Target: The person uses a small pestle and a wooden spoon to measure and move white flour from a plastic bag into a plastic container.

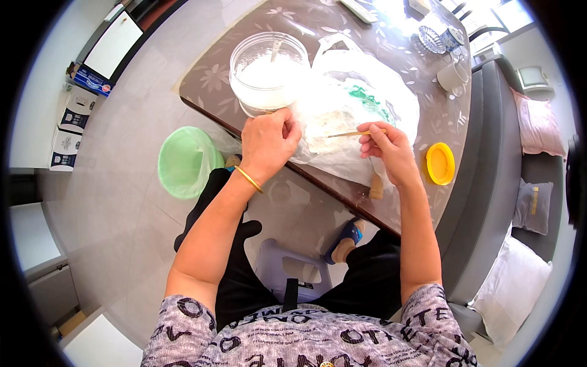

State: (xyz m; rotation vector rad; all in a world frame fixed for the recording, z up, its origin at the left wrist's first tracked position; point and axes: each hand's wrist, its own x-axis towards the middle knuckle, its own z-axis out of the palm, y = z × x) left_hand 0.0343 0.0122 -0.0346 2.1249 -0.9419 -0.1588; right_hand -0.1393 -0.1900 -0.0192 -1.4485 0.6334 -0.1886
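Observation:
My right hand (383, 144) holds a thin tool with a yellowish handle (362, 133), perhaps tweezers, its dark tip pointing left over pale crumbly material (330, 126) on a white plastic bag (394, 91) with green print. My left hand (273, 137) is curled, fingertips together at the table edge, just below a clear round jar (240, 94) of white contents; whether something small is pinched there I cannot tell. A utensil handle (276, 48) stands in the jar. A small tan brush-like object (376, 186) lies by the bag's lower edge, beside my right wrist.
A yellow lid (440, 164), a white mug (451, 77), a glass dish (429, 40) and a remote control (359, 11) are on the patterned table (211, 82). Below its left edge stands a green bin (183, 163) with a clear liner. A grey sofa (481, 169) stands right; a plastic stool (270, 261) is beneath me.

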